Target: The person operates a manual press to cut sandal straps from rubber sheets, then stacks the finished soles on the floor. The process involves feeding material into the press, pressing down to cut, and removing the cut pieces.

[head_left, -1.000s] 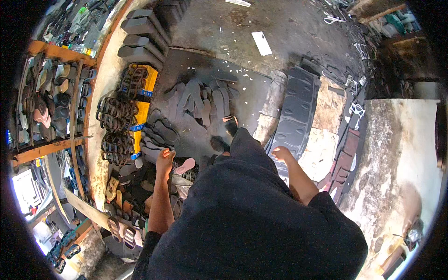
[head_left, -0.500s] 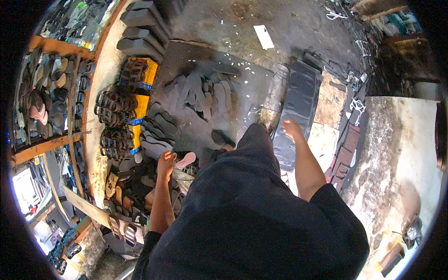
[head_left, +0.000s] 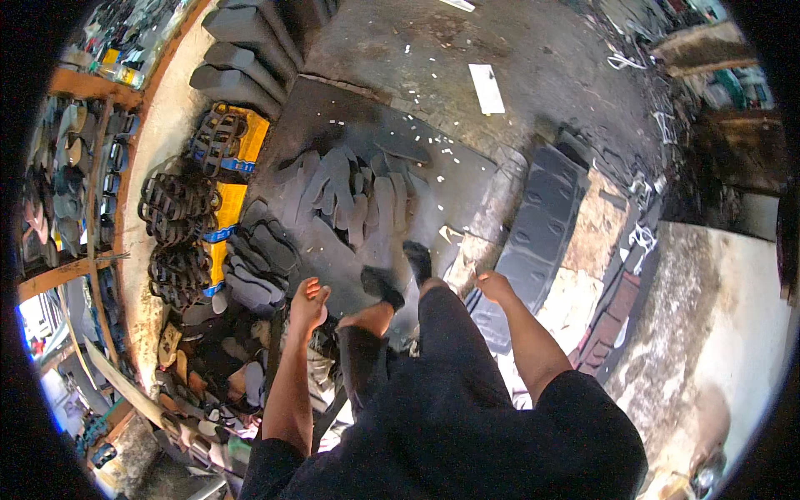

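A dark mat (head_left: 333,125) covers the far middle of the gritty floor (head_left: 542,50), and on it lies a loose heap of grey sandal soles (head_left: 354,192), fanned out side by side. To the right, a long dark moulded rubber sheet (head_left: 537,229) slants from far to near along a pale stone slab (head_left: 600,229). On the left, bundles of dark straps (head_left: 175,200) sit on yellow sacks (head_left: 225,204) beside a wooden rack (head_left: 83,167) filled with footwear, and a stack of grey soles (head_left: 258,254) rests just near them. A white strip (head_left: 487,87) lies alone on the far floor. The person stands with both feet in dark slippers (head_left: 400,275) at the near edge of the mat. The left hand (head_left: 308,304) hangs empty over the near left clutter, close to the stack of grey soles, its fingers loosely curled and close together, touching nothing. The right hand (head_left: 496,286) hangs empty above the near end of the rubber sheet, fingers curled inward into a loose fist, holding nothing. The heap of soles lies well beyond both hands.
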A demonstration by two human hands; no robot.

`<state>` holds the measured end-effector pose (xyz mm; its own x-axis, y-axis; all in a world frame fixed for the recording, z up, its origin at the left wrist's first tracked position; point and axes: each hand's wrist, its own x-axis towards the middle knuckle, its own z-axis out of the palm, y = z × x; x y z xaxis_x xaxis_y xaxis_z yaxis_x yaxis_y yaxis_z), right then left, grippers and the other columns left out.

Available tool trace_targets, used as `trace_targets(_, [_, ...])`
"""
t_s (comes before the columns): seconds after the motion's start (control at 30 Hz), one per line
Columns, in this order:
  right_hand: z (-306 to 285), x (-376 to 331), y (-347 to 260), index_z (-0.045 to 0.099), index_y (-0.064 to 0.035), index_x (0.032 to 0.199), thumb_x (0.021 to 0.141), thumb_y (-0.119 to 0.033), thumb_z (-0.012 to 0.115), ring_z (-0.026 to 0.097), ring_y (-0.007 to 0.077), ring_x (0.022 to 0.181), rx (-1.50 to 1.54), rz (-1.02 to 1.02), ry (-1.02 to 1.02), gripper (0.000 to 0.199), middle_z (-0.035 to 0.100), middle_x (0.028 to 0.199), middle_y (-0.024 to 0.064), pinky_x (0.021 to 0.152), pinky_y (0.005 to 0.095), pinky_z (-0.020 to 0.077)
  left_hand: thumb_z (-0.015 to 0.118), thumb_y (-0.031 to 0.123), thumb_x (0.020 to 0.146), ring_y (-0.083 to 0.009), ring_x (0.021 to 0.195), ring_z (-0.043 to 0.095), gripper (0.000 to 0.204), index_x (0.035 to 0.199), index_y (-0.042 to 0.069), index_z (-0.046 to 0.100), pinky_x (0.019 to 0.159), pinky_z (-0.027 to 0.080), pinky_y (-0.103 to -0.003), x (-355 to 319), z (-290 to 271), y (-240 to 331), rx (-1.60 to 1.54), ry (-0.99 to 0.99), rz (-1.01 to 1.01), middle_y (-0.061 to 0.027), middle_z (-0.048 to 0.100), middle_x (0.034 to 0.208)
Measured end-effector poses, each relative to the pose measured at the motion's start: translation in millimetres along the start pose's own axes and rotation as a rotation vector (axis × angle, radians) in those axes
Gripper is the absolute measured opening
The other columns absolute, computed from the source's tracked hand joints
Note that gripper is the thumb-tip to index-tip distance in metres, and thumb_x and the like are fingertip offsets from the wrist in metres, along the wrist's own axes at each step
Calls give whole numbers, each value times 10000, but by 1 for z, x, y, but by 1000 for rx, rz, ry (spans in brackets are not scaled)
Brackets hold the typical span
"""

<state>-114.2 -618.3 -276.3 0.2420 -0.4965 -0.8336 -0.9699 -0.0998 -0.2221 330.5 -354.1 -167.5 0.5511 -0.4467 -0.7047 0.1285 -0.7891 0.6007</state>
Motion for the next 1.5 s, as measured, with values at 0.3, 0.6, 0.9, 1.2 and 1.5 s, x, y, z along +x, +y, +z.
trace_targets(0.3, [12, 359, -57, 659, -42, 1254, 857, -403, 776, 632, 420, 1177, -192, -287, 344, 549, 667, 1224, 261, 1005, 472, 507, 838, 386, 810, -441, 1421, 392, 942, 1547, 63, 350, 1153, 341, -531, 230, 227, -76, 409, 66, 451, -262, 429, 1507])
trace_targets(0.6, [-36, 554, -198, 338, -92, 1581, 757, -261, 836, 403, 445, 1413, -352, -652, 552, 977, 395, 1521, 277, 1173, 469, 383, 873, 429, 752, -388, 1593, -2, 1125, 1647, 304, 202, 1155, 201, -754, 399, 367, -119, 672, 205, 699, -117, 21, 1738])
trace_targets(0.9, [18, 528, -160, 472, 109, 1397, 699, -490, 871, 587, 423, 1266, 371, -429, 478, 1002, 589, 1350, 324, 1088, 454, 462, 788, 209, 821, -354, 1575, 179, 1070, 1660, 275, 128, 1082, 343, -719, 453, 313, -107, 473, 440, 586, -119, 136, 1720])
trace_targets(1.2, [74, 519, -260, 504, 105, 1341, 677, -635, 864, 505, 483, 1335, 225, -407, 574, 1057, 551, 1391, 329, 1104, 508, 445, 499, 58, 942, -447, 1389, 460, 748, 1596, -20, 144, 1158, 359, -450, 451, 282, -120, -121, 433, 658, -316, 380, 1536])
trace_targets(1.5, [103, 509, -270, 452, 126, 1377, 761, -544, 850, 564, 453, 1291, 557, -511, 269, 993, 556, 1371, 355, 1062, 475, 469, 524, 44, 916, -400, 1489, 328, 775, 1598, -31, 162, 1219, 273, -427, 459, 296, -131, -165, 405, 722, -280, 296, 1599])
